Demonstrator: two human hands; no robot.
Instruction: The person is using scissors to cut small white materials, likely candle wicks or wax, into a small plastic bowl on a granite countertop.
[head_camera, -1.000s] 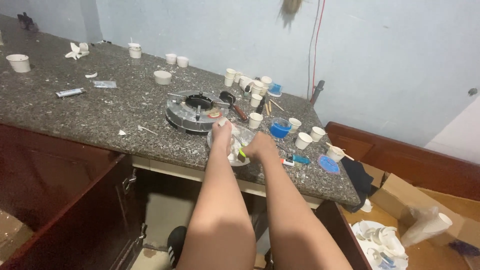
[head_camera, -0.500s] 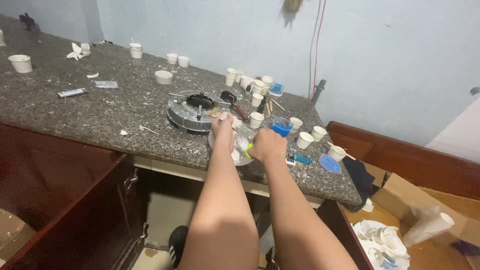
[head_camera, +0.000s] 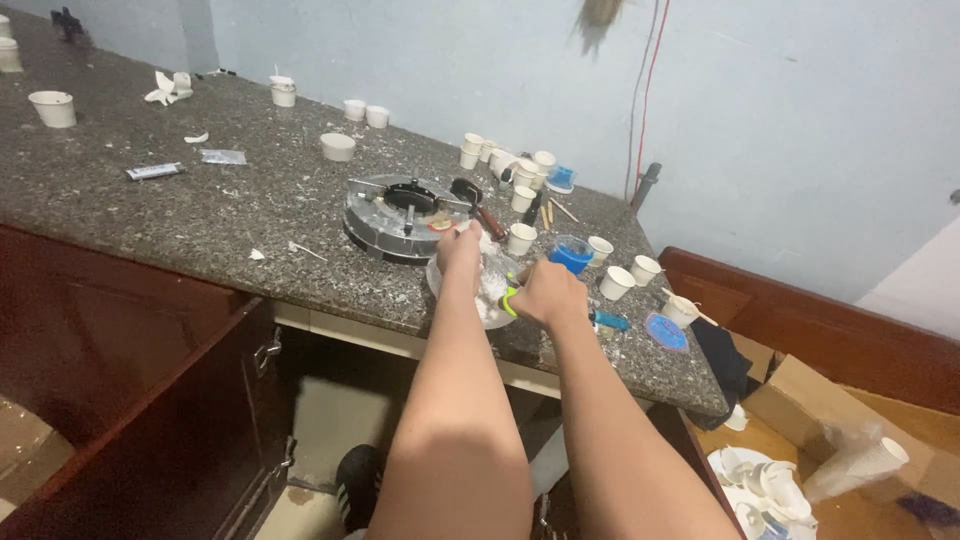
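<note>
Counter (head_camera: 150, 215): speckled granite, strewn with small white cups.
Round device (head_camera: 400, 215): left of hands.
Left hand (head_camera: 460, 250): resting on clear dish (head_camera: 485, 300), grip unclear.
Right hand (head_camera: 548, 295): closed around green-handled tool (head_camera: 510, 300).
Blue cup (head_camera: 572, 255): just beyond.

Your left hand (head_camera: 460, 250) rests on a clear plastic bag (head_camera: 492, 285) at the granite counter (head_camera: 150, 215) edge. Your right hand (head_camera: 545, 295) grips a green-handled tool (head_camera: 510, 302) against it. Round metal device (head_camera: 400, 215) just beyond; small white cups (head_camera: 520, 238) and a blue cup (head_camera: 572, 254) nearby.
</note>
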